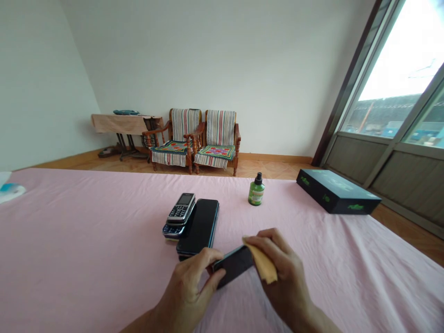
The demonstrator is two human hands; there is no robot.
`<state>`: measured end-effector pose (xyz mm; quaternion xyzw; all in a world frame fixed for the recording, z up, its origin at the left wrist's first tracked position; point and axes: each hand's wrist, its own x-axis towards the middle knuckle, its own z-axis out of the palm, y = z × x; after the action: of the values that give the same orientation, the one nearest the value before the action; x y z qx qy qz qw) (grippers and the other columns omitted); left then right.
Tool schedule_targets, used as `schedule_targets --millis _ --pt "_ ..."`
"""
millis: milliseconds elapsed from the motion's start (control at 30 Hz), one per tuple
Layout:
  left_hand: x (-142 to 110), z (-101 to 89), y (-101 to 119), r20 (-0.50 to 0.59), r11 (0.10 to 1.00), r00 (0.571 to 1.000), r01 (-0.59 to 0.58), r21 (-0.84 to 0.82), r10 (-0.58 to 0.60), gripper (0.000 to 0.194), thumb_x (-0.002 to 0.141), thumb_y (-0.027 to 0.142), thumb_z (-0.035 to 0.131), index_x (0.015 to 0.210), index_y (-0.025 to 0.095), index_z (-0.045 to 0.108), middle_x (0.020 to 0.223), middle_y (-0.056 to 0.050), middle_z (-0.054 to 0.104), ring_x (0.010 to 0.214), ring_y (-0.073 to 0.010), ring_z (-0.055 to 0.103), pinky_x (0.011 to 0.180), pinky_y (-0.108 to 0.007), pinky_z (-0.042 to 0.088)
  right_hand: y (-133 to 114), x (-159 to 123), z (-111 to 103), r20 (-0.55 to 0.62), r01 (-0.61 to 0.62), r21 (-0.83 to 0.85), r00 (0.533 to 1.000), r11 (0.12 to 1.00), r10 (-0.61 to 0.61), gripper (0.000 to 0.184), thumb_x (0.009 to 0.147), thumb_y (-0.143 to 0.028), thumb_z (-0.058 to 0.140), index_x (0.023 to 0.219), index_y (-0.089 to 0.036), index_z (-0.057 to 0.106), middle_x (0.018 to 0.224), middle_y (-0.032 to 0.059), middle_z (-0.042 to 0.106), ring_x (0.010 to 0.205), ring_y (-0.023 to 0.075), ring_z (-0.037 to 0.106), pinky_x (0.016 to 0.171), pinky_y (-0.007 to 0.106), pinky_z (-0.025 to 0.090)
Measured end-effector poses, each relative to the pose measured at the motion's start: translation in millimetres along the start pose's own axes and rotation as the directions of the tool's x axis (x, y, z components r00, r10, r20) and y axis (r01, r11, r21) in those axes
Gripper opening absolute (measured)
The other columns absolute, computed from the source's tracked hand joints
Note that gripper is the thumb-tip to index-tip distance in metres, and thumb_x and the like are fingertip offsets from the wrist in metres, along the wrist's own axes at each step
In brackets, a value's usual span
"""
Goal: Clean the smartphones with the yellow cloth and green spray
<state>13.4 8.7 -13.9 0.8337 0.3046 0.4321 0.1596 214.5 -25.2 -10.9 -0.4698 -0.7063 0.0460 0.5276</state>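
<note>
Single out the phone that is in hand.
The dark phone gripped by the left hand, with the right hand holding a yellow cloth at its end; the other phones lie stacked on the pink sheet.

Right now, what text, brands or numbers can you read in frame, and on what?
No text reads cleanly.
Black box: green lettering on the sides, pale markings on the lid; too blurred.
Green bottle: label print too small.
Silver keypad phone: mark above the screen and key characters too small.
Blue keypad phone under it: key markings too small.
Dark device being held: none discernible.
</note>
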Motion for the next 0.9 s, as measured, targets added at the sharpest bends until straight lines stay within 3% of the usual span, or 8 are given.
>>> schedule_targets --millis 133,267,667,900 --pt "-2.2 0.7 -3.2 -0.049 0.99 0.992 -0.115 0.078 0.119 0.02 0.087 0.009 0.059 0.101 0.023 0.056 0.083 0.001 0.071 0.072 -0.013 0.071 0.07 -0.018 0.055 25.8 7.0 -21.1 -0.147 -0.128 -0.137 0.983 0.982 0.107 0.026 0.08 -0.007 0.051 0.096 -0.019 0.067 0.087 0.0056 0.056 0.074 0.0172 0.058 0.061 0.027 0.048" --pt "-1.2 1.6 -3.3 -0.083 0.983 0.983 -0.154 0.099 0.162 0.012 0.091 0.014 0.057 0.1 0.021 0.057 0.082 0.0 0.072 0.072 -0.0135 0.072 0.069 -0.018 0.057 31.5 7.8 -23.2 -0.151 -0.154 -0.185 0.98 0.971 0.127 0.02 0.08 -0.01 0.054 0.091 -0.018 0.068 0.083 0.0046 0.057 0.07 0.017 0.058 0.059 0.026 0.047" --pt "-1.6 3.2 -3.9 -0.101 0.987 0.984 -0.14 0.083 0.148 0.008 0.092 0.016 0.056 0.098 0.021 0.058 0.085 -0.001 0.072 0.074 -0.0133 0.072 0.07 -0.018 0.057 6.3 -3.4 1.8 -0.045 -0.056 -0.082 0.998 0.995 0.052 0.036 0.077 0.0 0.046 0.102 -0.018 0.065 0.087 0.0056 0.054 0.075 0.0166 0.057 0.062 0.025 0.049" --pt "-0.6 1.8 1.8 -0.029 1.0 0.999 -0.026 0.001 0.026 0.02 0.086 0.01 0.057 0.099 0.025 0.056 0.082 0.004 0.07 0.07 -0.0122 0.07 0.066 -0.018 0.056 -13.3 -6.9 16.4 0.023 0.016 -0.026 1.0 1.0 -0.015 0.047 0.072 0.005 0.043 0.108 -0.017 0.062 0.092 0.008 0.054 0.081 0.018 0.059 0.066 0.026 0.053"
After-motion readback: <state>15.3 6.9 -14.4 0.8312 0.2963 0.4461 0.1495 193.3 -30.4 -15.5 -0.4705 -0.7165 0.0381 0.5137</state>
